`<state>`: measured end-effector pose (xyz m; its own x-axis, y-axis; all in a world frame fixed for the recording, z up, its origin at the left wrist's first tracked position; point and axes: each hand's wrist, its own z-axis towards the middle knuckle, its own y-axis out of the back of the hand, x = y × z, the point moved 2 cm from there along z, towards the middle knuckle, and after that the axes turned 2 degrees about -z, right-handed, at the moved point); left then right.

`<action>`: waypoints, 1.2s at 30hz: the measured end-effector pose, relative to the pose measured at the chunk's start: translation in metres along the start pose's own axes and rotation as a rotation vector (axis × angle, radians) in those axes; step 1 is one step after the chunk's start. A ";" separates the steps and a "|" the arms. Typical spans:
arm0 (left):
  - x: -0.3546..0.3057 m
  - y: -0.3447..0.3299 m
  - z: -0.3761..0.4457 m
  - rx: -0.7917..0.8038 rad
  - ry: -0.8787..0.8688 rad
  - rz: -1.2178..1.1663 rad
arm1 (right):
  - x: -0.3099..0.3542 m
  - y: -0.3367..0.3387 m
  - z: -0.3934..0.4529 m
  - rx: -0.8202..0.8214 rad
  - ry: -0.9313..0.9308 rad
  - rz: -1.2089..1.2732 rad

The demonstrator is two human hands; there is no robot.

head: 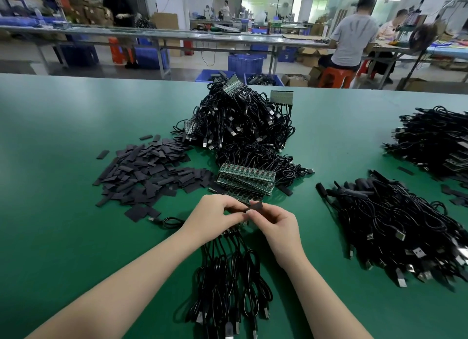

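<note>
Both hands meet over the middle of the green table (63,141). My left hand (215,216) and my right hand (274,226) together pinch a short black sleeve piece (254,207) between their fingertips. Under the hands lies a strip of small circuit boards, mostly hidden, with its black USB cables (228,283) trailing toward me. Just beyond the hands sits a stack of green circuit board strips (247,178).
A heap of flat black sleeve pieces (144,171) lies to the left. A tall pile of cabled boards (243,121) rises behind the stack. More black cable piles lie at the right (395,222) and far right (435,138). People work at benches beyond the table.
</note>
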<state>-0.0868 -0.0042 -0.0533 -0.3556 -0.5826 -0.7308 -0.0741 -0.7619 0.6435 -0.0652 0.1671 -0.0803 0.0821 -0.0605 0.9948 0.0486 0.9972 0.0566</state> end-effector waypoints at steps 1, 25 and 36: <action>0.000 0.001 0.000 0.012 -0.008 0.024 | 0.000 0.000 0.000 -0.014 0.004 -0.005; 0.006 -0.003 0.004 0.134 0.116 0.328 | -0.005 0.001 0.003 -0.188 -0.047 0.046; -0.001 -0.006 0.005 0.176 0.093 0.424 | -0.005 0.001 0.004 -0.184 -0.032 0.008</action>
<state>-0.0908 0.0024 -0.0547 -0.3038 -0.8612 -0.4075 -0.1003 -0.3965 0.9126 -0.0692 0.1685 -0.0854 0.0515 -0.0479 0.9975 0.2300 0.9726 0.0348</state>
